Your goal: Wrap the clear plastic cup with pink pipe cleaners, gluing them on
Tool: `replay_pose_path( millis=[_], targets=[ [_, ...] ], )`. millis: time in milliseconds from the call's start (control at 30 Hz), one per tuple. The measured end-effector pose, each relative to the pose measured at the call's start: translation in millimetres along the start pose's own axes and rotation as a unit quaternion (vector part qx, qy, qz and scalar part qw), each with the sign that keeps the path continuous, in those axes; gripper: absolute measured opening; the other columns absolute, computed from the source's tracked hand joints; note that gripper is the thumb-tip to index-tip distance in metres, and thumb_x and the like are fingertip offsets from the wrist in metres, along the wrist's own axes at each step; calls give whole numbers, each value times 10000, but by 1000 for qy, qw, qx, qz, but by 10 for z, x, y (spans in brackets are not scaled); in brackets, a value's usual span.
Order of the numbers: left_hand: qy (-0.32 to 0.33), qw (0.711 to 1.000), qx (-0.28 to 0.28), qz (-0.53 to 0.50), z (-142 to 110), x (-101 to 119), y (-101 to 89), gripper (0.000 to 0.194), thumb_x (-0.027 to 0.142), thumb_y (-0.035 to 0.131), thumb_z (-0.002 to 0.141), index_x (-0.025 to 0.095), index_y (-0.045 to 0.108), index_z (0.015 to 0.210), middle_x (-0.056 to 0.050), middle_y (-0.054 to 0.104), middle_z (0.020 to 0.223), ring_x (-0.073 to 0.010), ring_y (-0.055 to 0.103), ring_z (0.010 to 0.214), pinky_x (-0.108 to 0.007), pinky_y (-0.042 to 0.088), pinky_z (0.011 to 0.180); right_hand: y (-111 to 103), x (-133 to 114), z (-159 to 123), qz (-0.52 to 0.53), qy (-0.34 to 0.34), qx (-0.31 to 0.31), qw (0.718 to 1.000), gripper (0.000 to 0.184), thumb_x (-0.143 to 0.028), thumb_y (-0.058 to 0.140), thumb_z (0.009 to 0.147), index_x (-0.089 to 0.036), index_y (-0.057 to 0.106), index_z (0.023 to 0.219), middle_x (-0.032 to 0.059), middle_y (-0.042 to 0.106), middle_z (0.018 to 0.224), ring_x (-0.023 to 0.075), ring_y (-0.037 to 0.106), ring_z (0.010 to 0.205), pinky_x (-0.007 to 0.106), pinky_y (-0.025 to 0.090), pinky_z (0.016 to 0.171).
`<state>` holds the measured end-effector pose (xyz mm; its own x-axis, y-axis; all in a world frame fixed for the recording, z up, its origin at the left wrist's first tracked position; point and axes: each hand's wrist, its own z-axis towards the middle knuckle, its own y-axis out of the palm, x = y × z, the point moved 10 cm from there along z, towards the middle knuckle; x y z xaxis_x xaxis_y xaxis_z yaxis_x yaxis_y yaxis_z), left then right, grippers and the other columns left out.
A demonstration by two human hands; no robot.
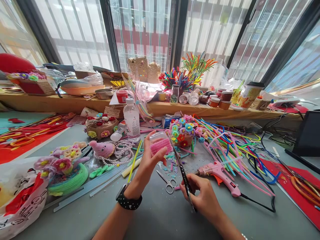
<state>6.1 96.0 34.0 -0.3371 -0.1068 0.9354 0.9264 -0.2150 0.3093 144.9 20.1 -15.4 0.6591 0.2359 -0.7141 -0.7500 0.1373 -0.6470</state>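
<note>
My left hand [146,161] grips a clear plastic container banded with fuzzy pink pipe cleaner rows [160,146], its thumb lying across the front. A black smartwatch with a dotted strap is on that wrist. My right hand [203,195] is closed round the handles of black scissors with white dots [184,176]. Their blades point up and away, close beside the right side of the pink piece; whether they touch it I cannot tell. Small silver scissors [169,182] lie on the table between my hands. Right of them rests a pink glue gun [218,170].
Loose pipe cleaners [225,143] spread at the right, near the glue gun's black cord. A water bottle [131,120], flower basket [183,131], pearl string [126,151] and green flowered piece [68,175] stand about. A crowded ledge [155,109] runs behind; a dark screen [307,136] stands right.
</note>
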Motion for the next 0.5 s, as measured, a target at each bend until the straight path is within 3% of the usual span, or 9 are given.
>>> replay_pose_path(
  millis=[100, 167, 267, 367, 500],
  targets=[
    [11, 1000, -23, 15, -16, 51, 51, 739, 355, 685, 659, 266, 299, 1282, -34, 538, 998, -60, 513, 490, -216, 435, 418, 121, -49, -5, -71, -12, -34, 997, 119, -246, 559, 724, -166, 556, 636, -30, 519, 525, 96, 415, 479, 203, 302, 465],
    [21, 999, -22, 27, -25, 70, 54, 759, 404, 697, 642, 222, 317, 1273, 2, 570, 814, -48, 458, 412, -198, 385, 381, 232, -94, -8, -114, -19, -56, 992, 92, -234, 580, 704, -169, 573, 640, -23, 553, 532, 105, 437, 484, 214, 295, 477],
    [35, 998, -28, 31, -28, 79, 61, 766, 512, 702, 594, 166, 395, 1205, 60, 498, 582, -42, 377, 369, -177, 305, 361, 404, -153, -2, -147, -11, -87, 985, 38, -202, 616, 669, -174, 602, 689, -2, 622, 591, 129, 503, 521, 225, 314, 503],
    [41, 998, -29, 26, -21, 64, 47, 758, 614, 669, 559, 176, 481, 1149, 48, 479, 575, -56, 350, 405, -188, 283, 376, 514, -239, 28, -161, -12, -115, 980, 73, -198, 646, 649, -176, 617, 712, 24, 659, 642, 152, 549, 548, 228, 319, 482],
    [44, 998, -22, 36, -15, 44, 18, 704, 657, 622, 582, 193, 556, 1107, -12, 568, 693, -129, 483, 569, -234, 394, 529, 477, -409, 132, -121, -60, -175, 975, 181, -312, 732, 605, -189, 656, 715, 25, 664, 641, 158, 567, 550, 224, 342, 463]
  ],
)
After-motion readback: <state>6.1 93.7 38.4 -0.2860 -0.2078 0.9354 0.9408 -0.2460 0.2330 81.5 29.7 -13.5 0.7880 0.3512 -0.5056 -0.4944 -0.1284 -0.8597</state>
